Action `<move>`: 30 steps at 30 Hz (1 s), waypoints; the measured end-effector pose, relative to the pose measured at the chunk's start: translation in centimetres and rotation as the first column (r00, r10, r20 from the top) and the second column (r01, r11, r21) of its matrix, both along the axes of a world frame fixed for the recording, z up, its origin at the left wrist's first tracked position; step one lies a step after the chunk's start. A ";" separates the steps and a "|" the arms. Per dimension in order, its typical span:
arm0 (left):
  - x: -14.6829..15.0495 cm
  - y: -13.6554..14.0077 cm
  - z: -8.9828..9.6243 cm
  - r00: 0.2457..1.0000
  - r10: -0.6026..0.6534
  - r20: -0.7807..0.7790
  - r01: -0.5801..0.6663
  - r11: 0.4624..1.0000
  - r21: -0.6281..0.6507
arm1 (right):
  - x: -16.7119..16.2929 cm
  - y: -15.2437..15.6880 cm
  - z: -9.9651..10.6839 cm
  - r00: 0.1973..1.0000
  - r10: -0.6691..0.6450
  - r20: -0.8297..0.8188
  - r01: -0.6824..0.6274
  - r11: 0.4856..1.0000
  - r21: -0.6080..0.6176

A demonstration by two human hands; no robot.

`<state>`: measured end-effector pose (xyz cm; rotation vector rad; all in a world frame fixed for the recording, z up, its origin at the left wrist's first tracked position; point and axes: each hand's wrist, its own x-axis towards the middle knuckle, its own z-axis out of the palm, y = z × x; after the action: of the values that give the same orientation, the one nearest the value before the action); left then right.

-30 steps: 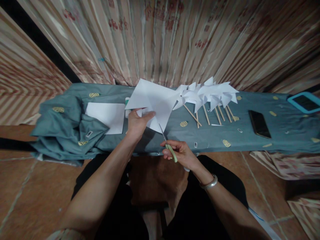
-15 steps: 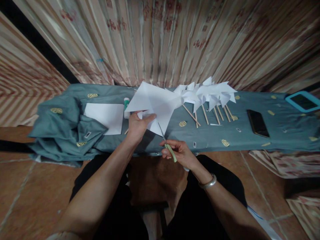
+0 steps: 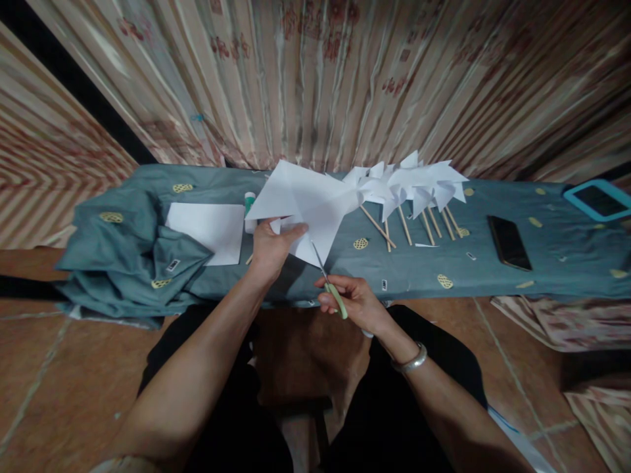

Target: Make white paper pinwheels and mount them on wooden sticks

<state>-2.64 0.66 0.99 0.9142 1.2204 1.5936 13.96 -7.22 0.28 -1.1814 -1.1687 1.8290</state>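
Observation:
My left hand [image 3: 274,248] is closed on a white sheet of paper [image 3: 315,203], thumb on top, holding it above the cloth. The sheet has slits cut in from its corners. My right hand [image 3: 351,299] grips a pair of scissors [image 3: 336,300] with light green handles. Their blades point up and away, lying at the paper's near corner. Left of the sheet stands a glue stick [image 3: 250,203] with a green label, partly covered by the paper. Several white paper pinwheels [image 3: 426,180] on wooden sticks lie to the right, overlapping one another.
A stack of white paper [image 3: 217,230] lies at the left, beside bunched grey-green cloth [image 3: 128,249]. To the right are a dark phone [image 3: 509,242], a blue-framed device [image 3: 599,200] and a small paper scrap [image 3: 426,246]. A patterned curtain [image 3: 296,79] hangs behind the table.
Almost nothing differs. Both hands, the paper and the scissors stay in nearly the same place.

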 end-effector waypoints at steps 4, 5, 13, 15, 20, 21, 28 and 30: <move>0.0 -0.1 0.0 1.000 -0.009 -0.020 0.009 1.000 -0.003 | 0.0 0.0 -0.1 1.000 0.004 -0.005 -0.004 1.000 0.001; 0.0 -0.1 0.1 1.000 -0.015 -0.022 0.015 1.000 0.000 | 0.0 0.0 -0.1 1.000 0.003 -0.004 -0.003 1.000 0.005; 0.2 -0.3 0.0 1.000 -0.020 -0.020 0.020 1.000 0.006 | 0.1 0.0 -0.2 1.000 0.002 0.005 -0.002 1.000 0.029; 0.2 -0.3 -0.1 1.000 -0.018 -0.016 0.018 1.000 0.009 | 0.1 0.0 -0.2 1.000 0.000 0.011 0.000 1.000 0.027; 0.2 -0.3 0.1 1.000 -0.019 -0.002 0.019 1.000 0.001 | 0.2 0.0 -0.3 1.000 0.013 0.019 -0.013 0.999 0.034; 0.2 -0.4 0.2 1.000 -0.025 0.000 0.025 1.000 -0.003 | 0.2 0.0 -0.3 1.000 0.015 0.020 -0.016 0.999 0.033; 0.1 -0.4 0.4 0.998 -0.063 0.002 0.063 0.998 -0.002 | 0.1 0.1 0.1 0.999 -0.012 0.037 0.011 1.000 0.019; 0.1 -0.4 0.3 0.998 -0.067 -0.015 0.067 0.998 0.008 | 0.1 0.1 0.1 0.999 -0.019 0.035 0.019 1.000 0.016</move>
<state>-2.50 0.22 1.27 0.9642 1.1825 1.5421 14.04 -7.08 0.40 -1.2155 -1.1856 1.7885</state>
